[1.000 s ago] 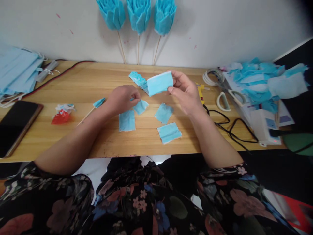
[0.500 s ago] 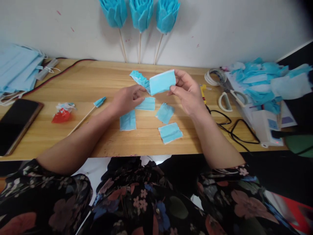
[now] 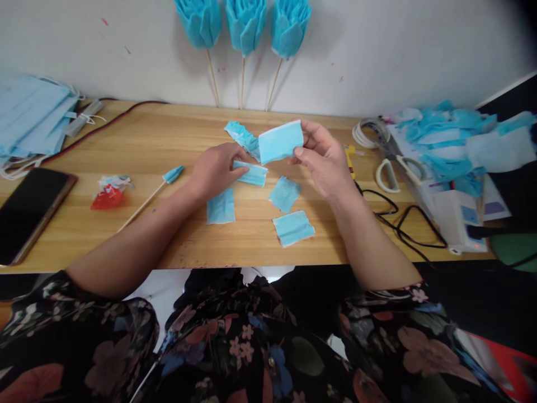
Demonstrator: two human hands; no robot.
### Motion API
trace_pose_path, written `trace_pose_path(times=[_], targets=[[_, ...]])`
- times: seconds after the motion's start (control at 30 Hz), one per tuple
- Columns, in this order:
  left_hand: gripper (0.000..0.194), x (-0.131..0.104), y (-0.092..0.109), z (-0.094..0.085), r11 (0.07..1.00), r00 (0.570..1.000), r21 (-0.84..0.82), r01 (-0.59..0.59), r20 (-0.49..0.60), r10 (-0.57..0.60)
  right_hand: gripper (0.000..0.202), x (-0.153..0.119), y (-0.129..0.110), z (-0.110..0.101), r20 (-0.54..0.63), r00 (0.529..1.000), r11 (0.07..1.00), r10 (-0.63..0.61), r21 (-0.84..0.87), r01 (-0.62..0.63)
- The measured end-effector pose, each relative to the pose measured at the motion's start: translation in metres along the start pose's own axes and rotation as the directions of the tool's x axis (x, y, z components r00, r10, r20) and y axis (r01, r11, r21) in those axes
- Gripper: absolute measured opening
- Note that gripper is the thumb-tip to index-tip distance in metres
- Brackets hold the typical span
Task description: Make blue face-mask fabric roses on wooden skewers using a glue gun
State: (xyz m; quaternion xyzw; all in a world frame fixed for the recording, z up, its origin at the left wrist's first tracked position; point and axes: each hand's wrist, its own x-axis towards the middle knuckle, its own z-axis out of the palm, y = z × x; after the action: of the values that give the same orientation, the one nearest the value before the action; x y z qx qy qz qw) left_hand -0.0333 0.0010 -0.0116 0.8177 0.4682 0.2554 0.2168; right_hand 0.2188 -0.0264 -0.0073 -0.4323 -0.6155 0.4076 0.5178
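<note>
- Here your right grip (image 3: 325, 159) pinches the upper blue sheet (image 3: 280, 142) at its right edge!
- Your left grip (image 3: 216, 170) holds the lower blue piece (image 3: 255, 174) by its left end.

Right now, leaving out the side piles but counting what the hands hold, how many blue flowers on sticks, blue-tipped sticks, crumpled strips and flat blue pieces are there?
Blue flowers on sticks: 3
Blue-tipped stick: 1
Crumpled blue strip: 1
Flat blue pieces: 5
Total: 10
</note>
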Motion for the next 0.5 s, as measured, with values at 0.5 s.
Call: trace_pose_path(times=[0.5], targets=[[0.024,-0.005,0.013,0.005,0.945,0.999,-0.325,-0.03,0.025,0.041,0.049,0.0,-0.014,0.004,-0.022,0.973,0.897,0.228,0.395,-0.201]])
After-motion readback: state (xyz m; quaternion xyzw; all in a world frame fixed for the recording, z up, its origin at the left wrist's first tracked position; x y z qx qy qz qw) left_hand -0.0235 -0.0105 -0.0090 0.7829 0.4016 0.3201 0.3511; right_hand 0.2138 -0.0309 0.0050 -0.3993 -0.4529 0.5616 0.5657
